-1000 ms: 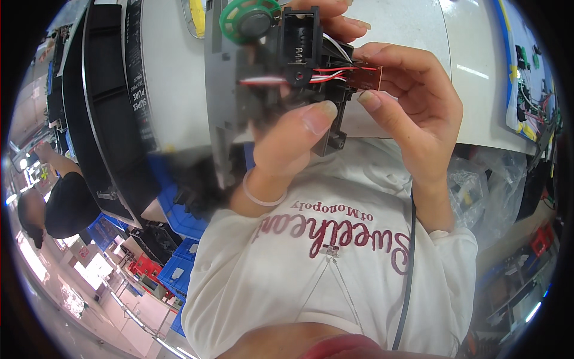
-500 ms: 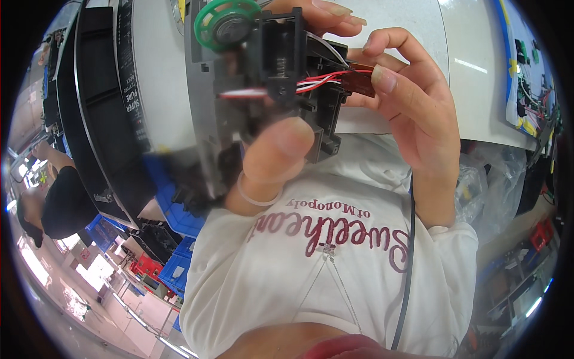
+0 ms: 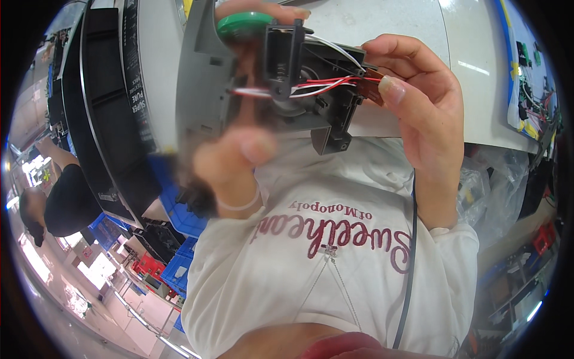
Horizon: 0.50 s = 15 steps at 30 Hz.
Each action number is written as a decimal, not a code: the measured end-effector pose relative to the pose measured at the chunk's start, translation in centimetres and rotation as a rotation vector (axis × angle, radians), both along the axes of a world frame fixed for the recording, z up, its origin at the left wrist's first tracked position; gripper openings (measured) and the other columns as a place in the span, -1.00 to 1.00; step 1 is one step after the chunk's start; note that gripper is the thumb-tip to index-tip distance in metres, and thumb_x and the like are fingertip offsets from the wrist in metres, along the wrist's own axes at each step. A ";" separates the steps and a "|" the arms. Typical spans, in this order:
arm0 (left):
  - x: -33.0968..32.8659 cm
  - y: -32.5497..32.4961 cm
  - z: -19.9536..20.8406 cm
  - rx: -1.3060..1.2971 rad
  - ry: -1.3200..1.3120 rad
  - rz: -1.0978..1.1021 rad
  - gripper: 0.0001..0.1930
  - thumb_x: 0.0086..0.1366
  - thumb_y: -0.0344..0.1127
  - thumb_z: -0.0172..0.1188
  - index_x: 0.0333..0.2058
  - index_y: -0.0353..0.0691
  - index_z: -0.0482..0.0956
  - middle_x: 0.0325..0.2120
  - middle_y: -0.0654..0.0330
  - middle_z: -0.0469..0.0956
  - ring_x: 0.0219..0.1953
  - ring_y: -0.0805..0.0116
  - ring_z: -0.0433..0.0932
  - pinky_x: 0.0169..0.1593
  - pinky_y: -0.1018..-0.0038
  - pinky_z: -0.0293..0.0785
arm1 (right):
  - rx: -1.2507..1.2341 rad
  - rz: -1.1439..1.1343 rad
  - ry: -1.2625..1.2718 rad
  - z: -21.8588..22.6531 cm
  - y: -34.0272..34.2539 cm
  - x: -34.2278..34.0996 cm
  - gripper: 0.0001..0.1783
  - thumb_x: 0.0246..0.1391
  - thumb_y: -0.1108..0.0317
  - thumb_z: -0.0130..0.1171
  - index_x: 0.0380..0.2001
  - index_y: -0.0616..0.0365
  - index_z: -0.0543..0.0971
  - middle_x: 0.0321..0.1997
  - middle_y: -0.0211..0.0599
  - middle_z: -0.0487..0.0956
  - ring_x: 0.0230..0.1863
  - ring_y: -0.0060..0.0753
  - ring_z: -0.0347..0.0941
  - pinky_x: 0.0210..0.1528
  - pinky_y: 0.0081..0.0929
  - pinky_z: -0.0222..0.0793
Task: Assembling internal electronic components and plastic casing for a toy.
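A blurred left hand [image 3: 233,157], spread wide, its grip unclear, is at a grey moulded-plastic housing [image 3: 335,122] above the white table [image 3: 382,17], while the right hand [image 3: 427,90], nearly closed, pinches a small brown circuit board [image 3: 371,91] whose thin red-and-white wires [image 3: 335,82] might detach if tugged

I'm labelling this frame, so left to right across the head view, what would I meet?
Long black panel → green round part → black upright bracket → small brown circuit board → right hand → clear plastic bags.
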<state>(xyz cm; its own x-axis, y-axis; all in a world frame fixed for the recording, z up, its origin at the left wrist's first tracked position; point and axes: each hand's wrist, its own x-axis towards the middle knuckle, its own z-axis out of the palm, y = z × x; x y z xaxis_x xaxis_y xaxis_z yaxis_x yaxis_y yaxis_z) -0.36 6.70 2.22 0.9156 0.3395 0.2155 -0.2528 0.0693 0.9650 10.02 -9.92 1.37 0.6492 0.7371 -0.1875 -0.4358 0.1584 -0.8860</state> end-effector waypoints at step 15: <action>-0.9 0.8 3.4 0.324 0.159 -0.005 -0.18 -0.01 -0.43 0.21 0.20 -0.41 -0.04 0.07 -0.21 0.25 0.14 0.04 0.27 0.19 0.17 0.22 | -0.017 0.016 -0.041 0.1 0.5 -0.6 -0.65 -0.03 0.53 0.12 -0.12 0.39 0.42 -0.15 -0.17 0.52 -0.14 -0.45 0.49 -0.09 -0.55 0.42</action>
